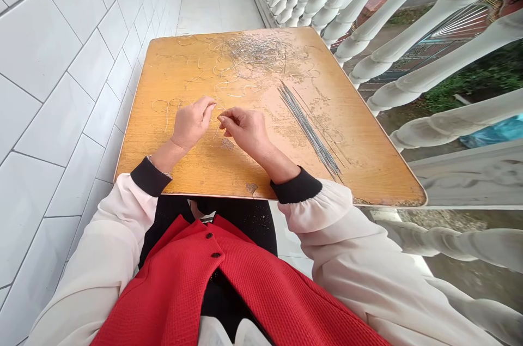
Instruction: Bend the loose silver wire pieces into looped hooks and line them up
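Over the near half of the wooden table, my left hand (193, 122) and my right hand (247, 127) face each other, fingertips a small gap apart. Both are closed in a pinch. A thin wire (216, 129) shows faintly at the fingertips and hangs below them; its exact shape is hard to make out. To the left of my left hand lie pale wire pieces with looped ends (160, 107). Right of my right hand rests a bundle of straight grey wires (309, 131). Farther back is a tangled heap of thin bent wires (261, 50).
The table (143, 144) has a worn, peeling top with rounded corners. A white tiled wall (53, 79) runs close along its left. White balusters (384, 54) line the right side. Loose wire pieces lie scattered between the heap and my hands.
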`<state>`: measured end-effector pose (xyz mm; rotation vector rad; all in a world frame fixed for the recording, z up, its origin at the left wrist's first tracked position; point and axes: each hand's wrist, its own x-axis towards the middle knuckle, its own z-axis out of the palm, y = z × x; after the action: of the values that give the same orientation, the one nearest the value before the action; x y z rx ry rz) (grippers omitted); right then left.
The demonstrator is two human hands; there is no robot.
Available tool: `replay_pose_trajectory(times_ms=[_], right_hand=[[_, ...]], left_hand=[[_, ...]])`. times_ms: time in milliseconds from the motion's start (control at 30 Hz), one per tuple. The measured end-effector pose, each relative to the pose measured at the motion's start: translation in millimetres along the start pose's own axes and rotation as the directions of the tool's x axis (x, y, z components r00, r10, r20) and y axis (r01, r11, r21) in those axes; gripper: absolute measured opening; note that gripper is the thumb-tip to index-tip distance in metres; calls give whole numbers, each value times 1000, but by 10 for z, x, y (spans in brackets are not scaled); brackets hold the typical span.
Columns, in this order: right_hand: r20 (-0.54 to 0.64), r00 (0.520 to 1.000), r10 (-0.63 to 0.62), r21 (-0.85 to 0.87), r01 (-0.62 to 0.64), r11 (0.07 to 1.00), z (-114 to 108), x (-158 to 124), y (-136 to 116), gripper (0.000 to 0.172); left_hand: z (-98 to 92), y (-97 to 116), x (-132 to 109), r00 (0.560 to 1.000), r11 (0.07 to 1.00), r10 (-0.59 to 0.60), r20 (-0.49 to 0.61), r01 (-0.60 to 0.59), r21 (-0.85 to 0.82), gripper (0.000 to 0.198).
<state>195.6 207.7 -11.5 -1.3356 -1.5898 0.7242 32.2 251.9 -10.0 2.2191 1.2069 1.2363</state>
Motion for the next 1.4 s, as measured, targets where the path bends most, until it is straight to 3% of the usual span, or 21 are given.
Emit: replay_pose_trajectory(times_ms=[167, 367, 533, 700, 1067, 1233, 1333, 1400], right_hand=[[6, 1000, 5, 0, -5, 1000, 1, 0, -14, 19], [-17, 995, 94, 91, -92, 992, 3, 9, -88, 21], [-44, 993, 113, 189, -103, 977, 7, 24, -90, 25], [-36, 991, 131, 234, -119, 965, 0, 34, -69, 28], [-82, 992, 99, 170, -84, 982, 36, 25, -55, 28], [-27, 994, 107, 141, -102, 985, 32, 47, 37, 21], [-95, 994, -50, -50, 45, 998, 3, 58, 115, 14], [-156, 965, -209, -238, 169, 957, -22, 60, 152, 18]], left_hand=[[-11, 23, 0, 1000, 998, -28, 4, 28, -53, 14], [26, 28, 27, 990, 960, -137, 24, 139, -243, 13], [24, 77, 62, 956, 869, -274, 100, 291, -399, 12], [-5, 107, 81, 929, 818, -325, 177, 370, -441, 6], [30, 52, 60, 964, 884, -226, 138, 263, -385, 18], [36, 15, 39, 974, 935, -191, 118, 217, -282, 21], [46, -10, 26, 988, 974, -124, 88, 138, -180, 24], [50, -11, 18, 993, 986, -90, 82, 100, -130, 26]])
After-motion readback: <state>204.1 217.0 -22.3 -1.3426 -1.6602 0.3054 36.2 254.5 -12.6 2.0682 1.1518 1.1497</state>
